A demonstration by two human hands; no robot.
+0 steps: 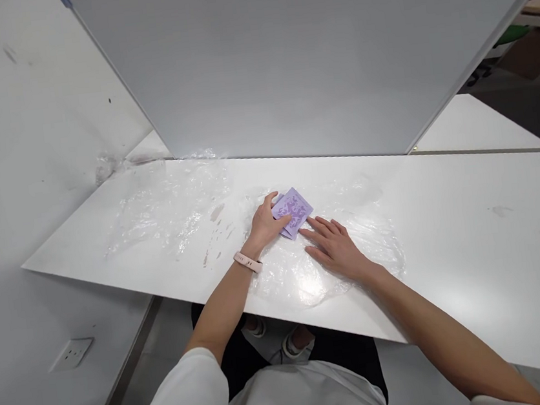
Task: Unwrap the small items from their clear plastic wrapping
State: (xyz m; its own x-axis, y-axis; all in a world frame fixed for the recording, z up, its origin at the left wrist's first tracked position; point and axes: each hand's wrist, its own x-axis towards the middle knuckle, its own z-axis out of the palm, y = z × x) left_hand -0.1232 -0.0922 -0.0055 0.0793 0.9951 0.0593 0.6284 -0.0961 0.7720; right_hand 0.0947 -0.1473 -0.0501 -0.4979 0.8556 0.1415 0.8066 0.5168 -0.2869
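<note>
A lilac card (299, 206) printed in mottled darker purple, with another lilac layer (285, 234) beneath, sits over clear plastic film (279, 286) on a white table (446, 208). My left hand (263, 223) pinches it, thumb across its face; my right hand (335, 247) lies palm-down beside it, fingers loosely spread.
</note>
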